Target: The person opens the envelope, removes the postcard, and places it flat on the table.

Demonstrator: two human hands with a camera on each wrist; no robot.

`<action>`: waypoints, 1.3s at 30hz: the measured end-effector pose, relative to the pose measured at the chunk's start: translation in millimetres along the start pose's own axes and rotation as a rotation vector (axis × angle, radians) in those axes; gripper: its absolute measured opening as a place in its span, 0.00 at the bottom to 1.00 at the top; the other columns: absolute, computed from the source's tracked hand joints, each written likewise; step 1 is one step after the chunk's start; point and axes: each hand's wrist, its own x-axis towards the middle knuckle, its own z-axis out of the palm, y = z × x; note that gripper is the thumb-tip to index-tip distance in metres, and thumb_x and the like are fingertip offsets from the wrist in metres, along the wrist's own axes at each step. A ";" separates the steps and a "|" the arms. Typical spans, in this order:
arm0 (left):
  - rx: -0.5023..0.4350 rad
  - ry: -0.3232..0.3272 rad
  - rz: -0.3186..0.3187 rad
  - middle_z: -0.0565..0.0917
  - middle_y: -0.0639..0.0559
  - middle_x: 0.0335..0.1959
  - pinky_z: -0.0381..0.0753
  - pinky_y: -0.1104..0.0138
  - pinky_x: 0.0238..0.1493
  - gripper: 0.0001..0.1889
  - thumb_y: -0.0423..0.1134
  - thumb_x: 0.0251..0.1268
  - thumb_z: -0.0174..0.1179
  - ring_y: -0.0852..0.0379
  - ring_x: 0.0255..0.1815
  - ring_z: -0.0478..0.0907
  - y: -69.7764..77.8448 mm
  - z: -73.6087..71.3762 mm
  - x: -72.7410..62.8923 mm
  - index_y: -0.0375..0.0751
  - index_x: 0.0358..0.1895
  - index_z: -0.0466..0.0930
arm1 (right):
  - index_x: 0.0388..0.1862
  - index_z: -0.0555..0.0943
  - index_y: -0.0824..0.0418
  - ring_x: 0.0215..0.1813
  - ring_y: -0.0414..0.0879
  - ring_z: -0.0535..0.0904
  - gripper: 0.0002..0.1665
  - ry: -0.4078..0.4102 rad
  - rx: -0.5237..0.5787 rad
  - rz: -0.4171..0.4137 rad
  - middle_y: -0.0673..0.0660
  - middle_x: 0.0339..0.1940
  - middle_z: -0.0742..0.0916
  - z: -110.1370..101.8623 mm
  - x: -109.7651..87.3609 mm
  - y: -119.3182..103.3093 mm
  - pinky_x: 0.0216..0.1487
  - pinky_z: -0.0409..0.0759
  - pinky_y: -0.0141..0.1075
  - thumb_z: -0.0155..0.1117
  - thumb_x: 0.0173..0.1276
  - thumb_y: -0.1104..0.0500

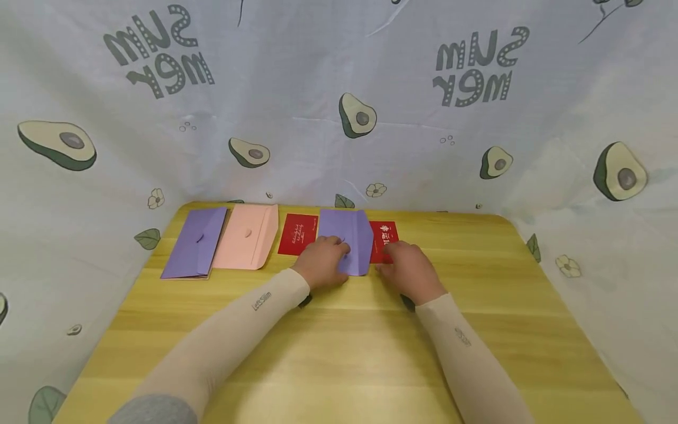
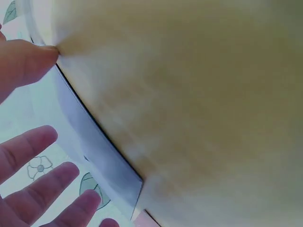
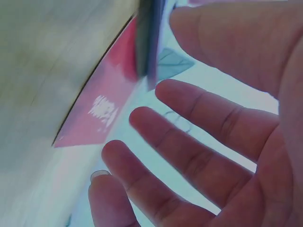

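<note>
A lavender envelope (image 1: 360,238) with its flap spread to the right lies at the back middle of the table. My left hand (image 1: 323,259) rests over its lower left part; in the left wrist view the thumb (image 2: 35,59) touches the near edge and the other fingers are spread. To the right, my right hand (image 1: 410,268) is at a red card (image 1: 382,238) with pale print, partly covering its lower right corner. The right wrist view has the right fingers (image 3: 189,156) apart and extended, with the card beyond them and a blurred purple edge (image 3: 154,47) close to the thumb.
Left of the lavender envelope lies another red card (image 1: 299,234). Farther left are a pink envelope (image 1: 246,235) and a closed purple envelope (image 1: 196,241) on top of other paper. A printed cloth (image 1: 318,106) rises behind the wooden table (image 1: 339,353).
</note>
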 end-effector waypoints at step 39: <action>-0.300 0.512 -0.553 0.84 0.31 0.58 0.76 0.40 0.58 0.29 0.50 0.66 0.71 0.32 0.57 0.80 -173.7 -58.8 -155.9 0.29 0.60 0.81 | 0.52 0.88 0.55 0.45 0.54 0.81 0.29 -0.030 -0.125 -0.206 0.51 0.49 0.87 27.0 -56.2 -73.6 0.36 0.79 0.47 0.85 0.51 0.49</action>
